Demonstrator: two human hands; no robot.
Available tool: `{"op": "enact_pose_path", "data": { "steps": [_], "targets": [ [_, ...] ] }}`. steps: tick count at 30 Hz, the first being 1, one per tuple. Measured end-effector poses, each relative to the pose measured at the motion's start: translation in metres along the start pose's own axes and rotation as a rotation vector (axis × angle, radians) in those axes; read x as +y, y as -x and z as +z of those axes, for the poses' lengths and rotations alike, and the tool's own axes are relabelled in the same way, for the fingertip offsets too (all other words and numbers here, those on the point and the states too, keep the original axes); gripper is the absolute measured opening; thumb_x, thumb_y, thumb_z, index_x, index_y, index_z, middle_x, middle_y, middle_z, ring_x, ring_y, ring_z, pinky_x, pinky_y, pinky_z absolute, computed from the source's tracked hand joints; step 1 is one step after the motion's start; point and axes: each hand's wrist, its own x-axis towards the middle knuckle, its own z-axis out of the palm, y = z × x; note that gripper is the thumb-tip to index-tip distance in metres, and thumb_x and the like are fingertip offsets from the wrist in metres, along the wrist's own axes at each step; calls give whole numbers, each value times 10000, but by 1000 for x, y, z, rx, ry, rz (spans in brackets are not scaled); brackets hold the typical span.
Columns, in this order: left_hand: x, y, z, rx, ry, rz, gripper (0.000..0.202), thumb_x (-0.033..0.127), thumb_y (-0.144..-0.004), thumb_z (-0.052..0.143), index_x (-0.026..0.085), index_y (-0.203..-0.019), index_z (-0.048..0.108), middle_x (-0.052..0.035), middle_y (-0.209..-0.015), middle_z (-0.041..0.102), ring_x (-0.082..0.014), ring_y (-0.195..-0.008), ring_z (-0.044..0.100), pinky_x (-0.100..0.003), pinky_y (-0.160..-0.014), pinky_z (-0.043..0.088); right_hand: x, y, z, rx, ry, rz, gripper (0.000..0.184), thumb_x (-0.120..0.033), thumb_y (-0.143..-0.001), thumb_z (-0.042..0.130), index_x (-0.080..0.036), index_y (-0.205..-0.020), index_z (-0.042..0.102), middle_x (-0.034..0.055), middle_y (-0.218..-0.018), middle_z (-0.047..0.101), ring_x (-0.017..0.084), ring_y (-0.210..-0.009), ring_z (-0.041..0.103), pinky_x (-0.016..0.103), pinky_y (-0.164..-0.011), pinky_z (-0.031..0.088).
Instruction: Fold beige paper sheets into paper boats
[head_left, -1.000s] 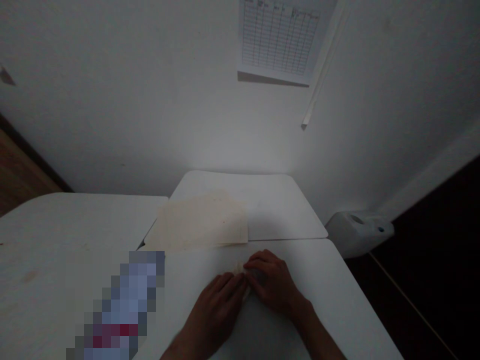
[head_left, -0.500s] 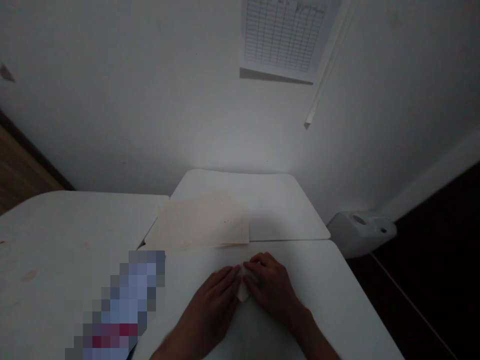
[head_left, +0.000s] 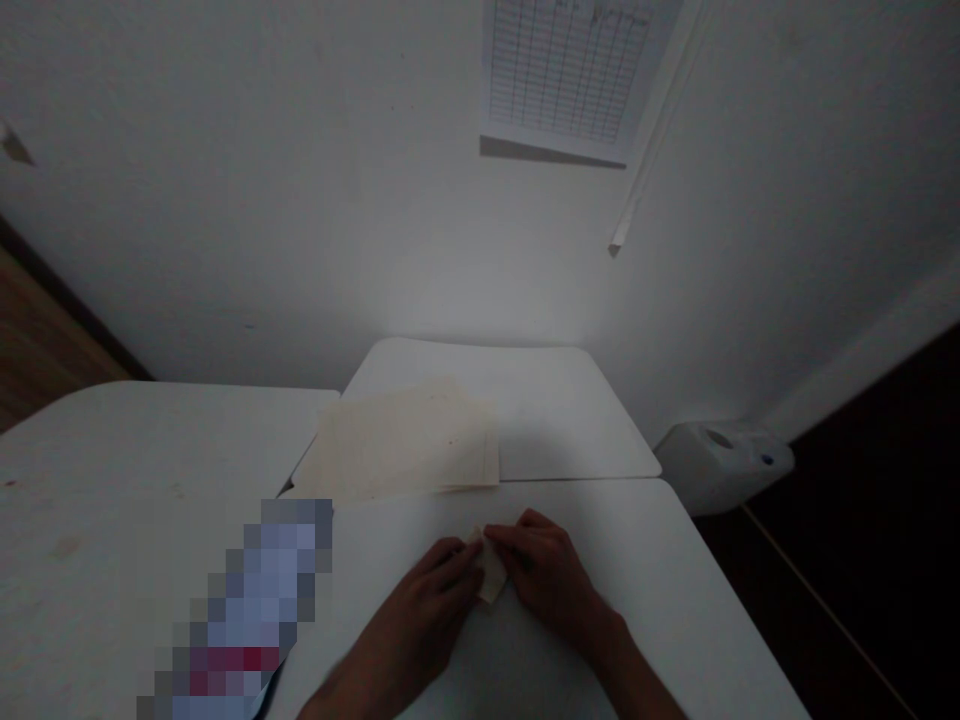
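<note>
A white tabletop (head_left: 637, 575) with cream paper (head_left: 397, 445) lying far left; nearer, the left hand (head_left: 444, 588) and right hand (head_left: 551, 563) grip a small paper piece (head_left: 492, 578).
It sits near centre between them: pale cream, narrow, apparently folded, near corner angular, left side partly covered.

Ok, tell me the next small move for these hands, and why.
I'd probably slide the right hand's fingertips down the small pale piece to smooth it, with the left hand steadying it: the left fingers lie over its left side, the right fingertips are at its far end, and its near end lies uncovered.
</note>
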Motion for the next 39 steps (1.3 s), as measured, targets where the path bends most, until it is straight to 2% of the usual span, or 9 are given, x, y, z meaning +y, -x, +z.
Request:
{"op": "enact_pose_path", "data": {
  "steps": [5,9,13,17,24,31,35,39],
  "targets": [
    [3,-1,-4,0,65,-37,221,105,-889,512,214,-1010,662,-75,-1165,665,-238,-1144,564,-409,-950,531,-1,1,-2,-18,48,-4,264,-204,-953,514,-257,-1156,674,39,-813,653,155,-748,574,244,-693,454],
    [-2,-2,4,96,87,-84,210,122,-913,490,213,-922,678,-60,-1090,685,-212,-1039,607,-361,-872,562,-3,1,-3,-58,91,-19,294,-184,-954,511,-279,-1198,644,31,-836,659,152,-778,581,237,-714,457],
    [-5,-4,9,94,99,-125,173,118,-903,511,204,-836,644,-57,-1116,660,-208,-1000,595,-366,-852,557,-6,0,-5,-91,98,-40,282,-159,-951,501,-267,-1161,656,34,-864,670,163,-815,583,248,-736,456],
    [-3,-5,7,35,125,-129,195,91,-913,477,197,-1014,606,-69,-1201,626,-209,-1066,557,-376,-908,532,-5,0,-4,-98,85,-15,235,-154,-957,482,-235,-1063,677,40,-868,660,168,-837,575,257,-746,452],
    [-2,-6,8,-19,83,-149,261,67,-904,450,190,-1104,565,-92,-1342,545,-226,-1085,533,-414,-915,530,-5,2,-1,-48,129,-12,213,-139,-935,512,-228,-1040,675,27,-780,646,176,-780,546,257,-697,420],
    [0,-4,12,-19,50,-159,420,65,-899,438,141,-1312,442,-131,-1282,567,-239,-1076,513,-424,-916,525,-5,8,-2,-12,335,0,143,-138,-900,580,-224,-926,691,21,-689,640,179,-703,527,250,-607,361],
    [-1,-3,15,0,54,-164,453,83,-901,455,156,-1347,424,-124,-1231,596,-243,-1082,517,-428,-919,519,1,24,-8,15,394,-68,139,-175,-929,550,-228,-964,673,6,-664,648,184,-673,506,258,-583,335],
    [-2,-2,16,15,67,-172,502,103,-886,481,179,-1375,399,-109,-1227,597,-252,-1113,517,-441,-937,509,4,41,-16,12,389,-71,166,-204,-954,504,-226,-996,663,3,-640,645,184,-650,497,259,-579,336]
  ]
}}
